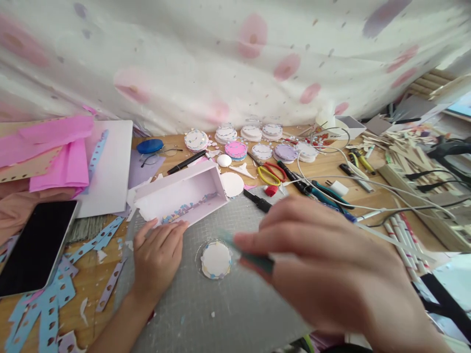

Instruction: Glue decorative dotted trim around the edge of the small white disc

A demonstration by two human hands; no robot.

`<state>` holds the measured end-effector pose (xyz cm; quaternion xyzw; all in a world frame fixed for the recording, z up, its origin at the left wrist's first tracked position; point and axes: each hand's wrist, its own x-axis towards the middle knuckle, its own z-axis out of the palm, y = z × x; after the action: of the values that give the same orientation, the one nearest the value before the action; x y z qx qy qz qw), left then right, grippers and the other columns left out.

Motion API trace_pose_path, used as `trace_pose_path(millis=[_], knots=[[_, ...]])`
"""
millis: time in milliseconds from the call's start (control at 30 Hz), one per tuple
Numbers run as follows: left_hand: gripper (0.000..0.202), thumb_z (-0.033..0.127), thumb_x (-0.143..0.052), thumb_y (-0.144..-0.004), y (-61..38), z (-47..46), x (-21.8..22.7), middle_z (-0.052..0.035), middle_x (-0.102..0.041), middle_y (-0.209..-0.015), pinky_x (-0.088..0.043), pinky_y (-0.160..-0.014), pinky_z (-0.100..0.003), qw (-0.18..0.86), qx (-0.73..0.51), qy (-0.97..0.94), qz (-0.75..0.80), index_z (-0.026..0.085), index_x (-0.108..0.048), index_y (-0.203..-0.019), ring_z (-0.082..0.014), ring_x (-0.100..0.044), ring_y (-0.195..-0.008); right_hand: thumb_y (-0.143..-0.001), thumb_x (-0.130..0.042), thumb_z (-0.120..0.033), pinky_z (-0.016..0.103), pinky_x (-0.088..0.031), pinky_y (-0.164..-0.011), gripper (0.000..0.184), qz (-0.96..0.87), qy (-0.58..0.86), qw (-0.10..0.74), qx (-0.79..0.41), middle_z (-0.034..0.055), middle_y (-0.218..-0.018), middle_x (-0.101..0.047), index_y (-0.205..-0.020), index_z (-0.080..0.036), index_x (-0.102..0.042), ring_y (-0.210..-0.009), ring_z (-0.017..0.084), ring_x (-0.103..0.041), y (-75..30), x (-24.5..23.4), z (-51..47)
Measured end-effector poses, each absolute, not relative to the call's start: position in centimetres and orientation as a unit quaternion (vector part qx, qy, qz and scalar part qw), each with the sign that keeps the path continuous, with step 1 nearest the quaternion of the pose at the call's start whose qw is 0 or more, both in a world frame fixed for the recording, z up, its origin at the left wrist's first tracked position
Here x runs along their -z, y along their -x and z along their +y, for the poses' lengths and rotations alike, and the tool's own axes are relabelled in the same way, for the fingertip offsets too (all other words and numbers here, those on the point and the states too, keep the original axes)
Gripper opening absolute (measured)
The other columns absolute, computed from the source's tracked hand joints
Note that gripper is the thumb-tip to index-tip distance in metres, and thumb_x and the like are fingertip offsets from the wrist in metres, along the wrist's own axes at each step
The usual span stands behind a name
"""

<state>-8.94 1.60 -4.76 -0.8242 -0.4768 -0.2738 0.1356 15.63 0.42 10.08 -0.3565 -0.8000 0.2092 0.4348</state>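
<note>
My left hand (pixel 157 251) rests on the grey cutting mat (pixel 206 304), fingers stretched toward the front edge of a shallow pale pink box (pixel 180 193) with confetti bits inside. My right hand (pixel 324 264) is raised close to the camera and blurred, its fingers pinched on a thin teal tool (pixel 253 256). The tool's tip reaches toward a round white paper disc (pixel 216 260) lying on the mat between my hands.
A black phone (pixel 35 245) lies at the left among punched blue strips (pixel 47 299) and pink paper (pixel 55 157). Behind the box sit several decorated round discs (pixel 235 149), red-and-yellow scissors (pixel 271 172), pliers (pixel 324 196), a black pen (pixel 186 162), white cables and pens at the right.
</note>
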Motion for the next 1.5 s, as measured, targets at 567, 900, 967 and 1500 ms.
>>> trace_pose_path(millis=[567,900,967,1500], knots=[[0.021,0.003,-0.057,-0.085,8.7,1.6,4.7,-0.0014,-0.077,-0.086,-0.037,-0.094,-0.038,0.124,0.317,0.806,-0.485,0.019,-0.065,-0.095,-0.0166,-0.071,-0.074,-0.081,-0.061,-0.013,0.033,-0.029,-0.070,0.024,-0.835,0.420,0.346,-0.079,-0.0021,-0.070,-0.062,-0.074,-0.022,-0.040,-0.063,0.015,-0.055,-12.4,2.2,9.1],[0.023,0.003,-0.054,-0.086,8.8,1.6,4.8,-0.0018,-0.077,-0.085,-0.037,-0.095,-0.038,0.111,0.323,0.802,-0.490,0.020,-0.066,-0.095,-0.0167,-0.071,-0.075,-0.083,-0.063,-0.018,0.036,-0.032,-0.070,0.025,-0.798,0.447,0.389,-0.110,-0.0012,-0.072,-0.067,-0.073,-0.023,-0.040,-0.062,0.016,-0.057,-11.9,3.5,9.1],[0.023,0.003,-0.055,-0.086,9.0,1.7,4.9,-0.0022,-0.076,-0.086,-0.038,-0.095,-0.038,0.114,0.324,0.804,-0.485,0.020,-0.066,-0.096,-0.0169,-0.071,-0.075,-0.081,-0.068,-0.021,0.037,-0.035,-0.070,0.030,-0.757,0.456,0.447,-0.136,-0.0008,-0.076,-0.071,-0.072,-0.024,-0.039,-0.061,0.016,-0.056,-12.3,3.1,8.5],[0.020,0.016,-0.056,-0.087,12.0,6.0,4.2,-0.0046,-0.075,-0.090,-0.047,-0.093,-0.043,0.086,0.342,0.823,-0.444,0.024,-0.065,-0.104,-0.0219,-0.068,-0.082,-0.070,-0.078,-0.034,0.036,-0.052,-0.072,0.043,-0.395,0.496,0.644,-0.428,-0.0001,-0.073,-0.070,-0.074,-0.024,-0.037,-0.085,0.026,-0.071,-16.1,5.1,3.9]])
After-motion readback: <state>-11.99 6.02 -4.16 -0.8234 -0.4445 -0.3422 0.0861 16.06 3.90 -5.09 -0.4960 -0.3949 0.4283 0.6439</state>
